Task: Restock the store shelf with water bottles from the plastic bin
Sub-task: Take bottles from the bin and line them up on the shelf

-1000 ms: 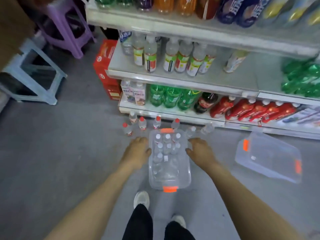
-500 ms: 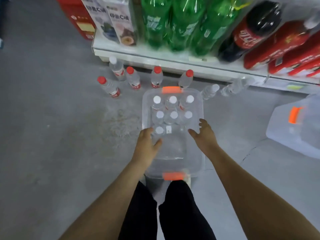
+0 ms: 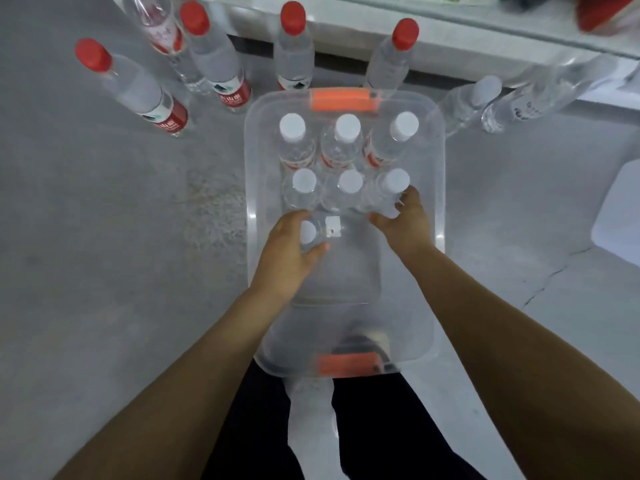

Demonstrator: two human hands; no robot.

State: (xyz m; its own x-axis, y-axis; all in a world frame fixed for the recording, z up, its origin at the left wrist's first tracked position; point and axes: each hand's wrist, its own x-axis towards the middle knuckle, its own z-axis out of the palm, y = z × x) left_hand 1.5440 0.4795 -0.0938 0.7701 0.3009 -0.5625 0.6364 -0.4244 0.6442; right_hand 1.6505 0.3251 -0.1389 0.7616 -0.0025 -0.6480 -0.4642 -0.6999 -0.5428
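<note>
Bottles (image 3: 347, 157) in bin (image 3: 437, 188), more bottles (image 3: 221, 64) behind on floor (image 3: 104, 254)

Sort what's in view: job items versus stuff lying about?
Job: bin; white-capped bottles inside; left hand gripping nearest bottle; right hand gripping middle-row bottle; shelf.
Lying about, probably: red-capped bottles on floor; two clear bottles beside bin; lid or tub, right edge.

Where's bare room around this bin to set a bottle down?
Bare floor left of the bin, nearer than the red-capped bottles, and right of it, up to the plastic piece. The bin's near half is bare. Crowded: its far half, full of white-capped bottles, and along the shelf.
</note>
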